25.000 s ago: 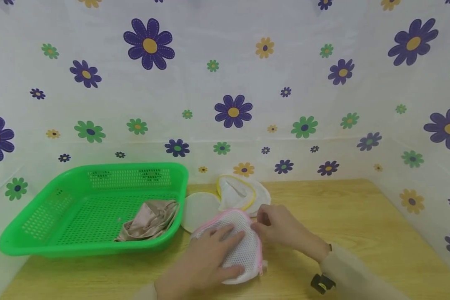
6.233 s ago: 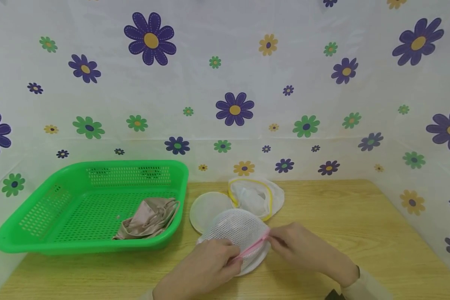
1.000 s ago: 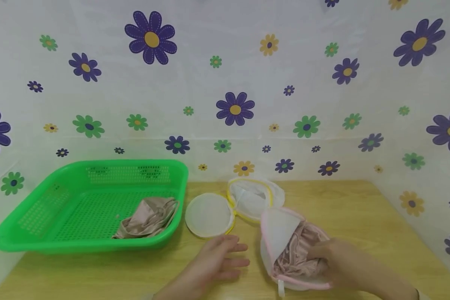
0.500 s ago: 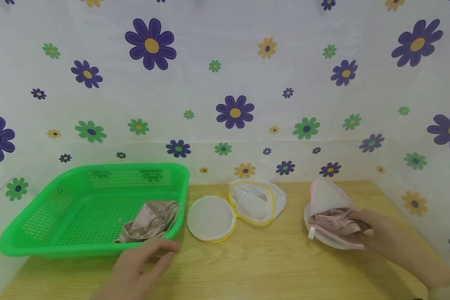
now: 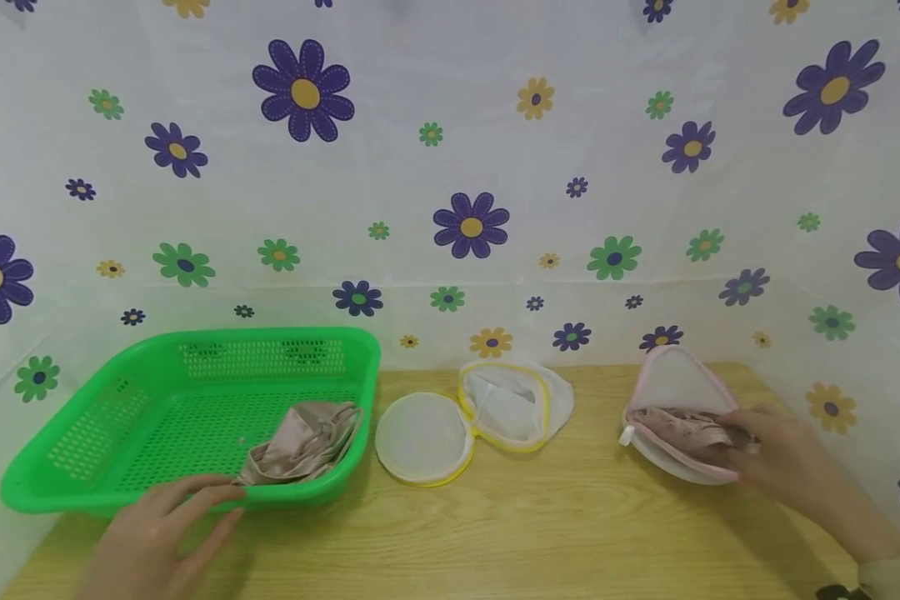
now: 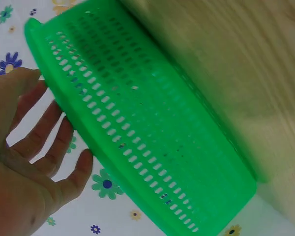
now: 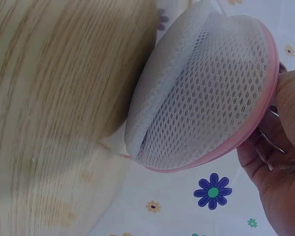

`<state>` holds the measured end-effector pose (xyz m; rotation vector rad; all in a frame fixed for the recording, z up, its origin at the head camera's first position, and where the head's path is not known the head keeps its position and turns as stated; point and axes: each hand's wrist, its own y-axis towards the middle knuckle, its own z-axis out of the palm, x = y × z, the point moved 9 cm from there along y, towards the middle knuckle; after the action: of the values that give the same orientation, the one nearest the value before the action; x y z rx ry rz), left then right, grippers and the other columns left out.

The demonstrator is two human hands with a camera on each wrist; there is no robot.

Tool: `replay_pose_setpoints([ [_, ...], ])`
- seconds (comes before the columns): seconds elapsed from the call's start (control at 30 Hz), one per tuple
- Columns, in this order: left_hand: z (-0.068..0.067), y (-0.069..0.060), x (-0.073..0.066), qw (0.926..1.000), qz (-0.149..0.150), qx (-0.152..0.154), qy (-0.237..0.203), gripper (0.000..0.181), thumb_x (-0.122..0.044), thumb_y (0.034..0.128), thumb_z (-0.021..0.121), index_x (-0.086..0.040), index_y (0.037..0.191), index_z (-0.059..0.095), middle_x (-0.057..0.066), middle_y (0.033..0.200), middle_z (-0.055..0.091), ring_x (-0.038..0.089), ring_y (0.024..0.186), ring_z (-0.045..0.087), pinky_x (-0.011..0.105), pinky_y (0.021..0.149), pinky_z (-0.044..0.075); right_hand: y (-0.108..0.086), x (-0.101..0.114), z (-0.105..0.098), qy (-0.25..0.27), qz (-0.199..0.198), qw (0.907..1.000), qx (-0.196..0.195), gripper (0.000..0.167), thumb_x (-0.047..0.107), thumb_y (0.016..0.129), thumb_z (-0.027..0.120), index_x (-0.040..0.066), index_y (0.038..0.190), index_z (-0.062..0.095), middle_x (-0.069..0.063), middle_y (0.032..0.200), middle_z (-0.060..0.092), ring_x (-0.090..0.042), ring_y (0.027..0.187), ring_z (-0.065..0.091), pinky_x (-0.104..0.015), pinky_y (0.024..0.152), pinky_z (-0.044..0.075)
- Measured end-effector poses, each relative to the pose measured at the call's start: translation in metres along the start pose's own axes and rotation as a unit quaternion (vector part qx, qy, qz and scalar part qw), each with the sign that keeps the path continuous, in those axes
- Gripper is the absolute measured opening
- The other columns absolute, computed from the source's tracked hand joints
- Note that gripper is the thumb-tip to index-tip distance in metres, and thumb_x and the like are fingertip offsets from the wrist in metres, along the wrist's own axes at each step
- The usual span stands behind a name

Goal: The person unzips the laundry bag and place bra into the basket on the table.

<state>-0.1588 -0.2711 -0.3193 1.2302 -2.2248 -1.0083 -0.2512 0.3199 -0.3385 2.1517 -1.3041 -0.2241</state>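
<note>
At the right of the table my right hand (image 5: 776, 446) holds a white mesh laundry bag (image 5: 682, 379) with a pink zip edge, unzipped and gaping. Rose-beige satin cloth (image 5: 682, 429) fills its mouth, under my fingers. In the right wrist view the bag's mesh underside (image 7: 206, 93) faces the camera, and the right hand (image 7: 280, 162) is at its pink edge. My left hand (image 5: 165, 533) is at the front rim of a green plastic basket (image 5: 195, 500), fingers loosely extended. Another piece of satin cloth (image 5: 300, 442) lies in the basket's right front corner.
A round, yellow-edged white mesh bag (image 5: 423, 437) lies mid-table, its pouch part (image 5: 506, 404) spread open behind and to the right. A flower-printed white sheet (image 5: 420, 167) walls the back and sides of the wooden table (image 5: 495, 542).
The pink-edged bag, zipped and handled at the centre earlier, now gapes open and has moved right with my right hand. My left hand has gone left to the basket's front rim.
</note>
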Motion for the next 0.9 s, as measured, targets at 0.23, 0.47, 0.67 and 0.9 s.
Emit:
replay_pose_setpoints([
  [0.23, -0.002, -0.005, 0.005, 0.9983, -0.013, 0.02, 0.053, 0.066, -0.057, 0.1079, 0.026, -0.016, 0.098, 0.077, 0.004, 0.09, 0.074, 0.033, 0.077, 0.069, 0.056, 0.058, 0.053, 0.0, 0.002, -0.005, 0.004, -0.026, 0.9991, -0.032, 0.04, -0.008, 0.052, 0.09, 0.004, 0.088, 0.077, -0.009, 0.081, 0.076, -0.001, 0.072, 0.063, -0.009, 0.063, 0.046],
  [0.47, 0.002, -0.005, 0.009, 0.997, -0.023, 0.042, 0.062, 0.068, -0.061, 0.1065, 0.023, -0.019, 0.101, 0.076, 0.002, 0.09, 0.073, 0.033, 0.078, 0.069, 0.056, 0.057, 0.053, 0.0, -0.001, -0.01, 0.018, -0.035, 0.9976, -0.056, 0.038, -0.006, 0.052, 0.09, 0.004, 0.086, 0.077, -0.009, 0.077, 0.075, 0.003, 0.068, 0.061, -0.011, 0.06, 0.047],
  [0.67, 0.004, -0.005, 0.01, 0.9957, -0.029, 0.057, 0.066, 0.068, -0.064, 0.1048, 0.023, -0.021, 0.102, 0.076, 0.001, 0.09, 0.072, 0.032, 0.076, 0.069, 0.053, 0.055, 0.052, -0.003, -0.008, -0.022, 0.048, -0.032, 0.994, -0.093, 0.031, 0.022, 0.072, 0.092, 0.001, 0.089, 0.077, -0.01, 0.078, 0.074, 0.018, 0.081, 0.055, -0.006, 0.067, 0.046],
  [0.9, 0.004, -0.005, 0.012, 0.9949, -0.041, 0.065, 0.065, 0.063, -0.064, 0.1042, 0.03, -0.022, 0.102, 0.076, 0.001, 0.091, 0.072, 0.032, 0.076, 0.068, 0.053, 0.054, 0.051, 0.0, -0.001, -0.038, 0.004, -0.073, 0.9872, -0.142, 0.076, 0.067, 0.098, 0.042, 0.0, 0.087, 0.077, -0.015, 0.073, 0.074, 0.017, 0.073, 0.056, -0.01, 0.056, 0.046],
])
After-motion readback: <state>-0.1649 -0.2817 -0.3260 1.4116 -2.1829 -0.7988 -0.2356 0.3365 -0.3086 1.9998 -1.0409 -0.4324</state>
